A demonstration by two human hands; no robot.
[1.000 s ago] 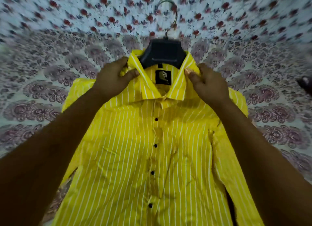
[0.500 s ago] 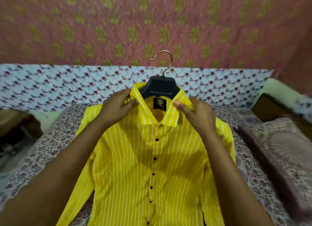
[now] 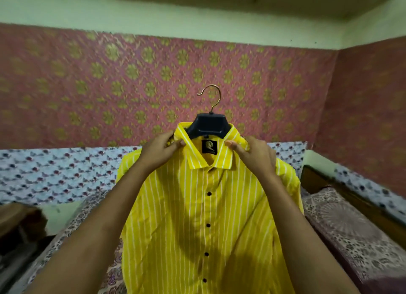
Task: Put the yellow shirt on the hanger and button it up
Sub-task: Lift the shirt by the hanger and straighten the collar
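A yellow shirt [image 3: 206,223] with thin white stripes hangs upright in front of me on a dark hanger [image 3: 208,127] with a brass hook. Its front placket is closed, with a row of dark buttons down the middle, and the collar lies open over a black label. My left hand [image 3: 160,153] pinches the left collar and shoulder. On the other side my right hand [image 3: 254,155] pinches the right collar and shoulder. Both hands hold the shirt up off the bed.
A bed with a floral sheet [image 3: 66,234] lies below the shirt. A blue-white patterned cloth [image 3: 55,173] runs along the back wall under pink patterned wallpaper [image 3: 131,85]. A dark cushioned piece [image 3: 351,239] stands at the right.
The shirt on its hanger has been lifted from lying flat on the bed to hanging upright in the air. My view tilted up to the wall. Both hands kept their hold at the collar.
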